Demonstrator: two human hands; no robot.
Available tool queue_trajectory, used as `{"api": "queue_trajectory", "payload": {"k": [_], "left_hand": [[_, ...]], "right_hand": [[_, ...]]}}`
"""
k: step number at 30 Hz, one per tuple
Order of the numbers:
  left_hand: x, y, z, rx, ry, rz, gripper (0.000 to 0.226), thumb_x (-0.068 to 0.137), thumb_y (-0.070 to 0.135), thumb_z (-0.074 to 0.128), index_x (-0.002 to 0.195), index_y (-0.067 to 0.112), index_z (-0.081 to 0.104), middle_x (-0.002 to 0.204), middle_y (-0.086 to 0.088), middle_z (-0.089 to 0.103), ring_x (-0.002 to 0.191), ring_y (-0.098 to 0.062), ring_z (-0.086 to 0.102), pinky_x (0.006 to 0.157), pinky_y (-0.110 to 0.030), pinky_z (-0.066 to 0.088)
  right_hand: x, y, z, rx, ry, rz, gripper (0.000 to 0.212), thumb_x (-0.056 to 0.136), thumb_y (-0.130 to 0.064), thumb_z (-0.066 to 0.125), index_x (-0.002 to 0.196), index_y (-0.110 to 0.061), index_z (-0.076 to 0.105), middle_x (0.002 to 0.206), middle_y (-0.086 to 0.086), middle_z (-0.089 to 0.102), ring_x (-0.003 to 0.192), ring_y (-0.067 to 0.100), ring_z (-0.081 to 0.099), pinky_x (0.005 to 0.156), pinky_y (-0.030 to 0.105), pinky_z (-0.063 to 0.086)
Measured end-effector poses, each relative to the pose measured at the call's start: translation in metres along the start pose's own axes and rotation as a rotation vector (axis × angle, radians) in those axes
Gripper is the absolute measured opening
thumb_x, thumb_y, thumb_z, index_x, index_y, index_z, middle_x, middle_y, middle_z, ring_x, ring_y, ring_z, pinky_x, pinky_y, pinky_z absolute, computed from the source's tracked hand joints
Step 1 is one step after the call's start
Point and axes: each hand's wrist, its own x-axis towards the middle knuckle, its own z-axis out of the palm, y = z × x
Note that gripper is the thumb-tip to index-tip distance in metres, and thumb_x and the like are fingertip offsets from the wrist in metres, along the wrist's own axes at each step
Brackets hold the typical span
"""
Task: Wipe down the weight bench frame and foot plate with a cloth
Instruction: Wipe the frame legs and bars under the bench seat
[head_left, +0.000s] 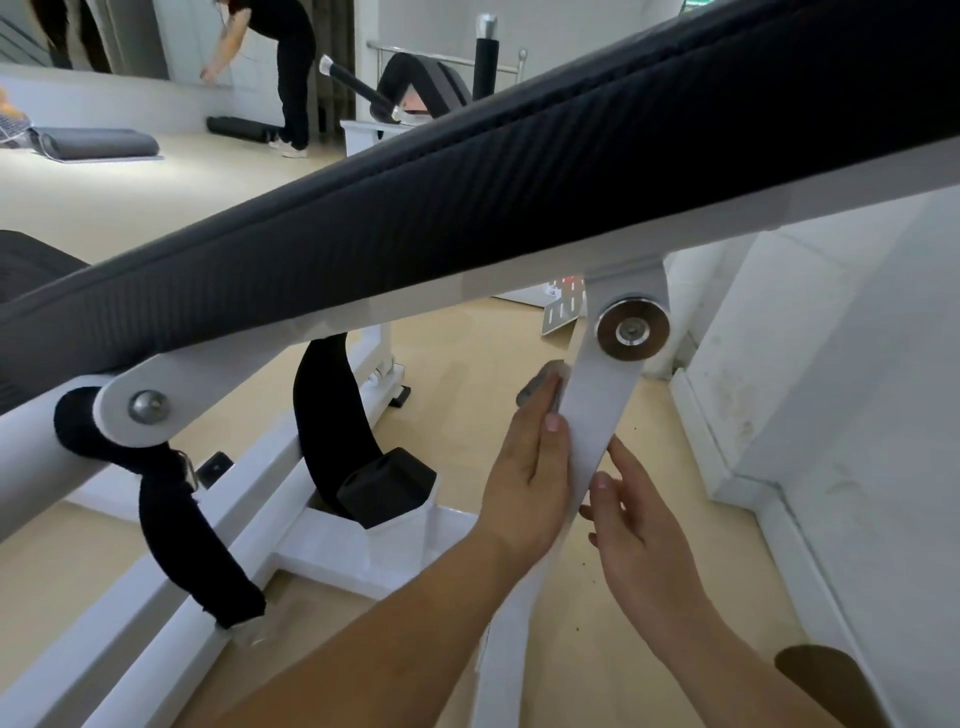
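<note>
The left hand (530, 478) presses a grey cloth (543, 387) against the left edge of a white support strut (592, 415) of the weight bench frame. Its fingers are curled around the strut's far side and its thumb lies flat on the strut's near face; the cloth pokes out just above the fingertips, pinned between the fingers and the metal. How much of the cloth is folded inside the palm cannot be told, since the hand covers it.

The right hand (639, 525) sits just beside the left one, on the other side of the same strut. Its fingers are loosely extended, with the tips touching the strut's right edge, and it grips nothing.

Above both hands, the strut ends at a round chrome pivot cap (631, 330) under the black padded backrest (467, 197), which slants across the whole view. To the left of the left hand, below the pad, a black curved bracket (327, 415) drops into the white base frame (332, 551), and farther left a black strap (192, 540) hangs from a white tube. Below the hands lies pale wooden floor (467, 364).

Well beyond the hands, another person (280, 62) in black bends forward near 2 rolled mats (98, 143).
</note>
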Motion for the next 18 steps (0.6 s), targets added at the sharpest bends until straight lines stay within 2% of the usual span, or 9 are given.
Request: {"api": "queue_trajectory", "payload": {"k": [2,3,4,6,9,11,13,15,18], "left_hand": [[-0.02,-0.024,0.003,0.033,0.037,-0.098,0.049,0.106,0.058,0.025,0.152,0.049,0.037,0.146,0.014,0.053,0.127,-0.017,0.06,0.102,-0.042,0.053],[-0.033,-0.038,0.004,0.057,0.046,-0.146,0.05,0.104,0.064,0.024,0.15,0.052,0.038,0.137,0.006,0.058,0.119,-0.03,0.063,0.094,-0.051,0.056],[-0.045,-0.054,0.004,0.099,0.047,-0.182,0.05,0.102,0.065,0.025,0.149,0.052,0.039,0.129,0.0,0.061,0.113,-0.035,0.064,0.09,-0.057,0.057],[-0.06,-0.068,0.002,0.196,0.029,-0.226,0.046,0.103,0.053,0.031,0.146,0.046,0.045,0.122,0.002,0.064,0.107,-0.025,0.065,0.09,-0.05,0.057],[-0.081,-0.064,0.001,0.182,0.048,-0.336,0.025,0.108,0.028,0.04,0.117,0.037,0.061,0.111,0.007,0.068,0.097,-0.022,0.066,0.08,-0.037,0.058],[-0.101,-0.056,0.0,0.228,-0.055,-0.387,0.022,0.108,0.024,0.045,0.106,0.036,0.063,0.096,0.01,0.069,0.085,-0.011,0.069,0.076,-0.027,0.057],[-0.115,-0.051,-0.003,0.232,-0.113,-0.428,0.018,0.107,0.026,0.05,0.111,0.037,0.064,0.094,0.021,0.068,0.085,0.007,0.067,0.081,-0.008,0.052],[-0.117,-0.049,-0.007,0.203,-0.073,-0.458,0.013,0.105,0.03,0.055,0.112,0.037,0.063,0.099,0.025,0.066,0.091,0.01,0.064,0.085,-0.008,0.048],[-0.117,-0.048,-0.01,0.212,-0.067,-0.516,0.013,0.097,0.036,0.067,0.108,0.037,0.06,0.101,0.019,0.066,0.093,-0.003,0.065,0.076,-0.019,0.051]], "right_hand": [[-0.003,-0.003,-0.002,-0.022,-0.04,0.009,0.046,0.106,-0.041,0.042,0.138,-0.072,0.029,0.106,-0.033,0.067,0.091,0.004,0.07,0.08,0.033,0.059],[-0.003,-0.006,-0.004,-0.029,-0.063,0.017,0.048,0.106,-0.042,0.043,0.14,-0.071,0.027,0.11,-0.028,0.068,0.091,0.001,0.069,0.08,0.032,0.059],[-0.003,-0.007,-0.006,-0.037,-0.091,0.029,0.05,0.106,-0.042,0.044,0.143,-0.07,0.025,0.114,-0.024,0.068,0.091,-0.003,0.068,0.08,0.03,0.058],[-0.003,-0.006,-0.01,-0.05,-0.124,0.059,0.055,0.106,-0.042,0.046,0.148,-0.067,0.021,0.113,-0.021,0.067,0.088,-0.004,0.067,0.075,0.024,0.055],[-0.012,0.002,-0.007,-0.059,-0.136,0.088,0.058,0.106,-0.039,0.048,0.147,-0.069,0.02,0.106,-0.021,0.068,0.086,0.004,0.068,0.068,0.016,0.053],[-0.018,0.009,-0.002,-0.018,-0.131,0.128,0.055,0.105,-0.039,0.049,0.146,-0.067,0.026,0.109,-0.019,0.068,0.091,0.003,0.069,0.078,0.02,0.054],[-0.024,0.019,0.0,0.036,-0.108,0.202,0.048,0.104,-0.042,0.049,0.147,-0.058,0.037,0.118,-0.016,0.066,0.105,0.008,0.067,0.095,0.035,0.056],[-0.032,0.032,0.0,0.066,-0.109,0.286,0.042,0.104,-0.043,0.049,0.146,-0.046,0.047,0.13,-0.012,0.064,0.116,0.015,0.065,0.104,0.045,0.052],[-0.051,0.048,-0.008,0.093,-0.137,0.368,0.034,0.106,-0.038,0.048,0.137,-0.031,0.059,0.125,-0.005,0.067,0.11,0.015,0.068,0.099,0.039,0.055]]}}
